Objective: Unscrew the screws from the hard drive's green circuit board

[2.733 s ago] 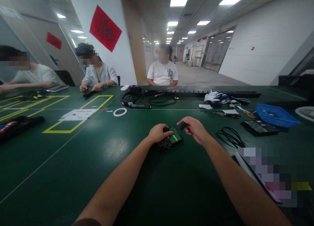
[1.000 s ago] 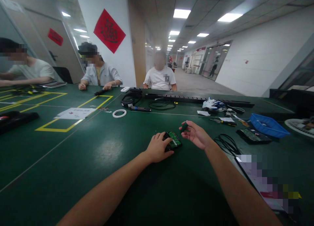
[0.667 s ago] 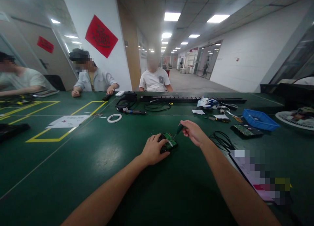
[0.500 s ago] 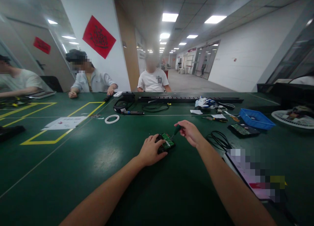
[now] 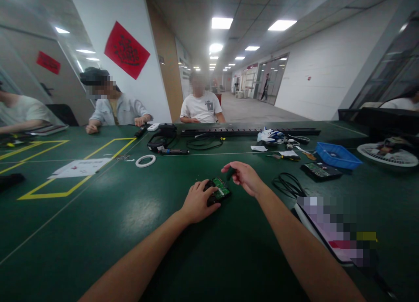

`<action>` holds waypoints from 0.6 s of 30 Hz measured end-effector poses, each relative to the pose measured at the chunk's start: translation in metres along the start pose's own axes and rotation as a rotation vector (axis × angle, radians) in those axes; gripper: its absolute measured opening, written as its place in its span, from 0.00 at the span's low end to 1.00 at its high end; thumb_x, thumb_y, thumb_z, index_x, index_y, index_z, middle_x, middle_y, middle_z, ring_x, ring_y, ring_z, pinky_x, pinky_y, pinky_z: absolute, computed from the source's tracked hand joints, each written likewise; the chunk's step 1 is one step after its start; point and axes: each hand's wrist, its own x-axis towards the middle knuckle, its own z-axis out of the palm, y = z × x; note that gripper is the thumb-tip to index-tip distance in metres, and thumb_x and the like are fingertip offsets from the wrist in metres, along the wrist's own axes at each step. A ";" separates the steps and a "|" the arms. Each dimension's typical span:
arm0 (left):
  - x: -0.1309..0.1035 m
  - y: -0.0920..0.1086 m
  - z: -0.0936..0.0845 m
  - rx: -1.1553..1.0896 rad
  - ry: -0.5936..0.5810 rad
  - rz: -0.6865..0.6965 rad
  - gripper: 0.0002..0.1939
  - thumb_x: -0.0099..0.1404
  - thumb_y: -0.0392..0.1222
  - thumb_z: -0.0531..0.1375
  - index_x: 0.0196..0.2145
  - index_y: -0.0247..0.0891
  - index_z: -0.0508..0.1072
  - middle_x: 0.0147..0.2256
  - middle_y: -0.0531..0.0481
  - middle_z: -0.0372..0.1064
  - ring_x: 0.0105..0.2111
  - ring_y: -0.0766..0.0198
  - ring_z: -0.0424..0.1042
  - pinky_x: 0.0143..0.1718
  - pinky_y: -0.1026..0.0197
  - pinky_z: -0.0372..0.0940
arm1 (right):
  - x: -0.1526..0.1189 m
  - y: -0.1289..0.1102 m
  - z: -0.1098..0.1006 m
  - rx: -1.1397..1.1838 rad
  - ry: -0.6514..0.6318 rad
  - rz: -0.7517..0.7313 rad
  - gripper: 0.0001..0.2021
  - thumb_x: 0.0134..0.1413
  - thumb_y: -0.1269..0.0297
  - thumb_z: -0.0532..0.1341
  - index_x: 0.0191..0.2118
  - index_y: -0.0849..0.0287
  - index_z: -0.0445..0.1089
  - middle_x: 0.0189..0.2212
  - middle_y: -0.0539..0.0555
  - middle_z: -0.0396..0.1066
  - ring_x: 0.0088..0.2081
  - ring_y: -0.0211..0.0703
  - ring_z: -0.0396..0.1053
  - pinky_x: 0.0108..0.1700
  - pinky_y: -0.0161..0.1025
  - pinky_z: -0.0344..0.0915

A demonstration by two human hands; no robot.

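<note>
A small black device with a green circuit board (image 5: 222, 188) lies on the dark green table (image 5: 147, 258). Across its left side rests my left hand (image 5: 199, 201), fingers and thumb gripping its edges. My right hand (image 5: 245, 177) holds a screwdriver with a dark green handle (image 5: 230, 173) just right of the device, its shaft pointing down at the board's upper right part. Whether the tip touches a screw is too small to tell.
Beyond my hands lie a white ring (image 5: 145, 161), black cables and a long black rail (image 5: 229, 132). At the right are a blue tray (image 5: 338, 156), another circuit-board device (image 5: 321, 171) and a blurred-out tablet-like object (image 5: 330, 232). People sit across the table.
The view has shifted slightly, so the scene sits a little differently in the frame. My left hand stays on the device; my right-hand fingers have changed slightly around the screwdriver handle.
</note>
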 end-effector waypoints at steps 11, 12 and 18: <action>-0.001 0.001 -0.002 0.029 0.037 0.022 0.29 0.61 0.61 0.61 0.57 0.50 0.68 0.64 0.44 0.53 0.60 0.41 0.55 0.58 0.39 0.54 | 0.003 -0.016 0.011 -0.048 -0.088 0.094 0.12 0.58 0.58 0.61 0.42 0.59 0.75 0.36 0.55 0.74 0.22 0.33 0.64 0.20 0.32 0.56; -0.001 0.001 -0.002 0.027 0.038 0.023 0.29 0.62 0.61 0.61 0.57 0.50 0.68 0.64 0.44 0.53 0.60 0.41 0.55 0.58 0.38 0.54 | 0.003 -0.017 0.011 -0.041 -0.097 0.100 0.11 0.58 0.58 0.61 0.40 0.60 0.75 0.36 0.55 0.74 0.23 0.33 0.65 0.20 0.32 0.57; -0.001 0.000 -0.001 0.016 0.042 0.038 0.29 0.62 0.61 0.61 0.58 0.51 0.68 0.65 0.44 0.52 0.61 0.41 0.55 0.58 0.37 0.55 | 0.003 -0.015 0.007 0.106 -0.118 0.144 0.09 0.60 0.58 0.61 0.40 0.59 0.69 0.40 0.59 0.76 0.26 0.37 0.70 0.24 0.33 0.65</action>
